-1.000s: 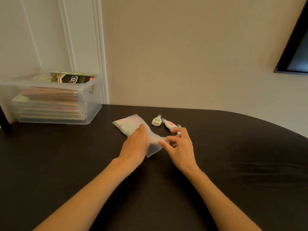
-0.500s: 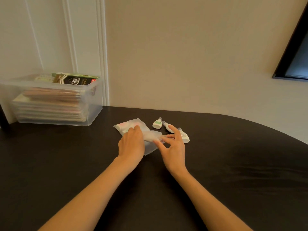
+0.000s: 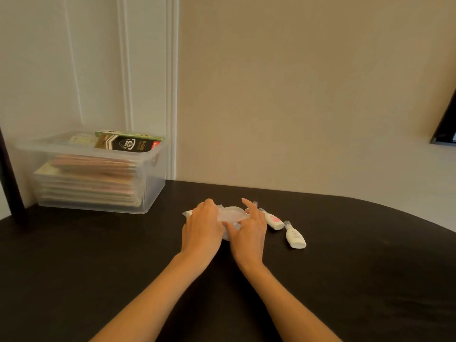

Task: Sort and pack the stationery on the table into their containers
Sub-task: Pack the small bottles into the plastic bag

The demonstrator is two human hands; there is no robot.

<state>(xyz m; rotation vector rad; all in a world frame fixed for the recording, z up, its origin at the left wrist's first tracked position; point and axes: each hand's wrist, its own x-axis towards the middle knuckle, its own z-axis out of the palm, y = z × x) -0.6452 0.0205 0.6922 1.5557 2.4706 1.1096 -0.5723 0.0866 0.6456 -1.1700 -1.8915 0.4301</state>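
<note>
Both hands have closed in since a second ago and the frosted pouch (image 3: 230, 214) looks way more scrunched now; it's mid-table on the dark table (image 3: 345, 280), caught between them; left hand (image 3: 202, 230) curls over its left part and holds it; right hand (image 3: 249, 233) pinches the right end, index finger sticking up; pink-label correction tape (image 3: 272, 220) lies just right of that hand, white correction tape (image 3: 294, 236) a bit further right and nearer; clear bin (image 3: 153, 183) of stacked packets sits far left.

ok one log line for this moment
left hand: holds pouch | right hand: pinches pouch | pink tube, white tube: loose
</note>
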